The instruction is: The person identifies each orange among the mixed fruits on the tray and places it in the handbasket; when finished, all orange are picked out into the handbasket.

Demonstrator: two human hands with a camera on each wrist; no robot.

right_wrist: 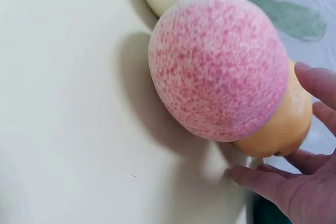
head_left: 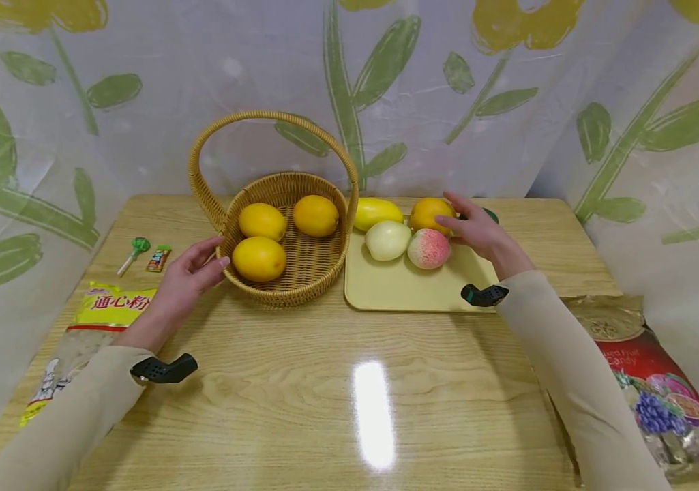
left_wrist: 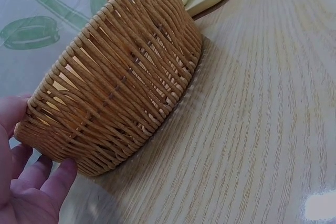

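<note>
My left hand point(head_left: 192, 273) holds the left rim of a wicker basket point(head_left: 288, 296) with a tall arched handle. In the left wrist view a digit point(left_wrist: 11, 113) lies at the rim and other fingers sit by the woven side. Inside the basket are three yellow oval fruits point(head_left: 259, 259). Over the back right of a cream tray point(head_left: 410, 290), my right hand point(head_left: 481, 235) spreads its fingers around an orange point(head_left: 427, 213); firm contact cannot be made out. A pink speckled peach point(right_wrist: 218, 69) sits just in front of the orange.
Also on the tray are a pale round fruit point(head_left: 388, 241), a long yellow fruit point(head_left: 378, 213) and a dark green thing point(head_left: 485, 215), partly hidden. At left lie a lollipop point(head_left: 134, 254), a small wrapped candy point(head_left: 158, 258) and a pasta bag point(head_left: 88, 334). A candy bag point(head_left: 650, 382) lies right.
</note>
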